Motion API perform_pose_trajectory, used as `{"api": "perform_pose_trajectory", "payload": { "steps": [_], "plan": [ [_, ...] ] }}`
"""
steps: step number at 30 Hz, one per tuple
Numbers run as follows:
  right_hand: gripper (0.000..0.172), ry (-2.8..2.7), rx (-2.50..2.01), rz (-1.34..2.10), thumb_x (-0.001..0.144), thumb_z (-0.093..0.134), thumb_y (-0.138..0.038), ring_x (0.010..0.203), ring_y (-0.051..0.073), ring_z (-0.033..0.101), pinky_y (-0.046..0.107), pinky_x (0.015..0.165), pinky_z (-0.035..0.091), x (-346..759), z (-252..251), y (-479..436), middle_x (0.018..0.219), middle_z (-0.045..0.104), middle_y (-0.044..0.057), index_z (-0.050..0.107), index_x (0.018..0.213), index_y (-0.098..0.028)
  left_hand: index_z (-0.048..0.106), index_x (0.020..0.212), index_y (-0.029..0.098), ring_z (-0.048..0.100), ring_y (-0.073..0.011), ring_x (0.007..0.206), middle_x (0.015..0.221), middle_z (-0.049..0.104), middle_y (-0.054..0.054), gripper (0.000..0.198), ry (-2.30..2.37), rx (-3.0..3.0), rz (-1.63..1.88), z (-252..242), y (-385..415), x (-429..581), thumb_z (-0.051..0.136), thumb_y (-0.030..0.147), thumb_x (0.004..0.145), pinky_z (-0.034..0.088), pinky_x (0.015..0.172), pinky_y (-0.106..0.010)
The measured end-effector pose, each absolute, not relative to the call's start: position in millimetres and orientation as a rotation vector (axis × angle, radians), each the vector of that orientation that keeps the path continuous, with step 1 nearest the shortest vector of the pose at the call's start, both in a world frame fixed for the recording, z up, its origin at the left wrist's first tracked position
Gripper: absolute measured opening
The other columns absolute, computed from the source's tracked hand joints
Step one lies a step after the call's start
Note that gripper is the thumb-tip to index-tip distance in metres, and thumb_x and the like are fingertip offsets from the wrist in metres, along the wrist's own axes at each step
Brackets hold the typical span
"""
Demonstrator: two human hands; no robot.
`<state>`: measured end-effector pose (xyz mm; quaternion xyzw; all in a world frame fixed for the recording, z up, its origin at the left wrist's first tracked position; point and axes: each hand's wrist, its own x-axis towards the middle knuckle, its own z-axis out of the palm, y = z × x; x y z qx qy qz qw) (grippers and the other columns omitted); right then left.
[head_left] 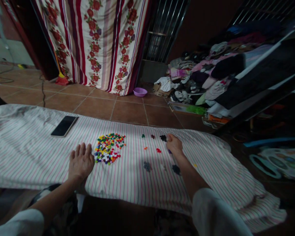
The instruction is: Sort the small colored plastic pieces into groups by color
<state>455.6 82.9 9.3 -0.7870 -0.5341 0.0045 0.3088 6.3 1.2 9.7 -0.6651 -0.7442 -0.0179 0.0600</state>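
Note:
My left hand (pixel 81 161) lies flat on the striped cloth, fingers outstretched, just left of a mixed heap of small coloured beads or cubes (pixel 108 149). Over at the right, my right hand (pixel 174 144) is closed with its fingertips pinched together, beside a little black pile (pixel 163 138). Whatever the pinch holds is hidden. A purple bit (pixel 169 151) shows under that hand. Smaller single-colour groups lie nearby: green (pixel 143 135), dark red (pixel 152 136), red (pixel 158 150), orange (pixel 145 148), grey (pixel 147 166), white (pixel 163 167), dark navy (pixel 176 169) and yellow (pixel 195 165).
A phone (pixel 64 126) rests on the striped cloth (pixel 34 144) at the left. Beyond it are a tiled floor (pixel 93 101), a floral curtain (pixel 95 42) and a purple basin (pixel 140 92). Heaped clothes (pixel 199 72) and a dark slanted bar (pixel 258 101) occupy the right side.

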Motion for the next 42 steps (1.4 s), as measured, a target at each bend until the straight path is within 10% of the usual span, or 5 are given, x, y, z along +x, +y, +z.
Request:
{"api": "perform_pose_trajectory", "payload": {
  "steps": [13,25,42],
  "plan": [
    [0.038,-1.971,-1.43,0.133,0.084,0.044,-0.006,0.102,0.021,0.063,0.037,0.098,0.047,307,30,91,0.107,0.072,0.009,0.077,0.098,-0.02,0.047,0.144,0.012,0.036,-0.0343,0.144,0.153,0.043,-0.019,0.055,-2.248,-2.036,-0.163,6,3,4,0.029,0.027,0.094,0.027,0.116,-0.052],
    [0.05,-2.461,-1.365,0.249,0.089,0.045,-0.002,0.122,0.023,0.048,0.037,0.103,0.041,178,22,106,0.131,0.065,0.006,0.065,0.129,-0.025,0.048,0.144,0.013,0.04,-0.0357,0.142,0.152,0.045,-0.02,0.055,-2.21,-2.031,-0.205,2,4,4,0.033,0.027,0.093,0.028,0.115,-0.052],
    [0.049,-2.277,-1.392,0.357,0.088,0.042,-0.004,0.105,0.023,0.056,0.036,0.095,0.044,188,12,105,0.106,0.075,0.005,0.069,0.124,-0.023,0.046,0.145,0.011,0.036,-0.0359,0.144,0.154,0.041,-0.021,0.056,-2.267,-2.066,-0.298,4,5,4,0.036,0.029,0.092,0.025,0.116,-0.054]
  ]
}}
